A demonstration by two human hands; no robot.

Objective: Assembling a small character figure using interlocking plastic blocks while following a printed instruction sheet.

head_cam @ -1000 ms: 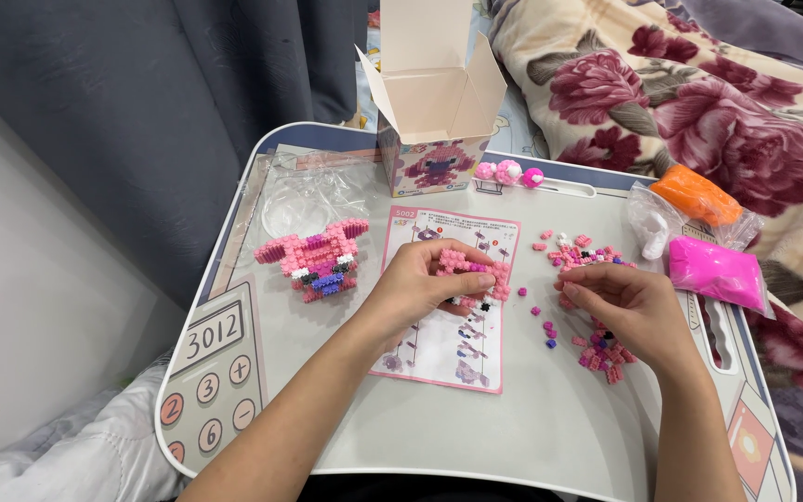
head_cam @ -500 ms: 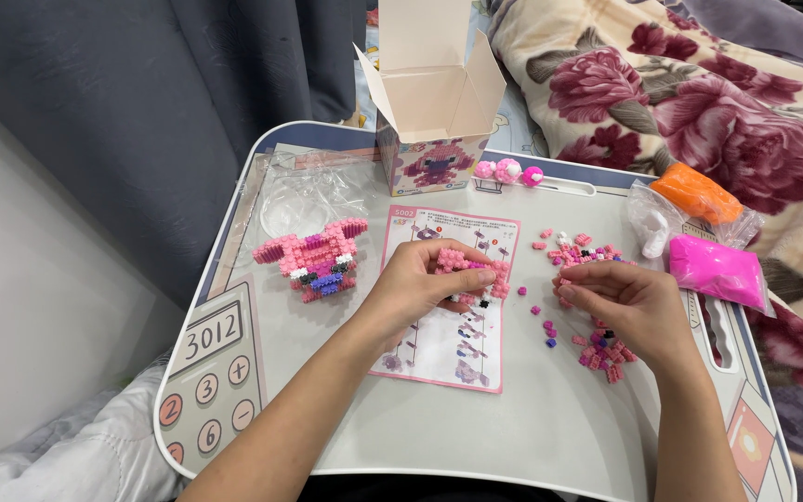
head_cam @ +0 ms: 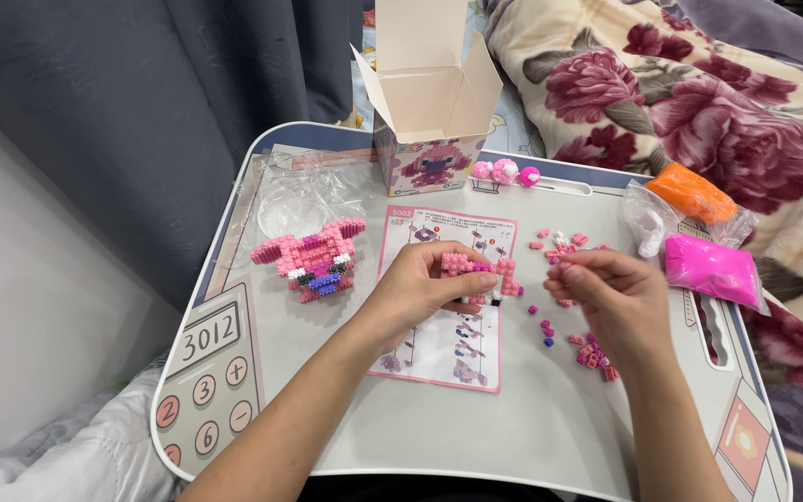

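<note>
Across my lap sits the pale grey lap tray (head_cam: pixel 532 437) with rounded corners, its left edge printed with a calculator picture and its right corner with a small red square. Behind it lies a floral blanket (head_cam: pixel 699 84), cream with dark red roses, soft and folded. At the tray's far edge I see an open cardboard box (head_cam: pixel 431 112), flaps up, with a pink figure printed on its front. Below it lies the instruction sheet (head_cam: pixel 439 349), a white rectangle with a pink border. Right of that I see a sealed bag of bright pink pieces (head_cam: pixel 713 270) and an orange bag (head_cam: pixel 690 193). A finished pink brick figure (head_cam: pixel 311 258), knobbly, stands left of the sheet. My left hand (head_cam: pixel 425 288) grips the half-built pink brick model (head_cam: pixel 480 274) over the sheet. My right hand (head_cam: pixel 611 297) hovers just beside it, fingertips pinched; what they pinch I cannot tell. Loose pink bricks (head_cam: pixel 559 244) lie scattered around it.
</note>
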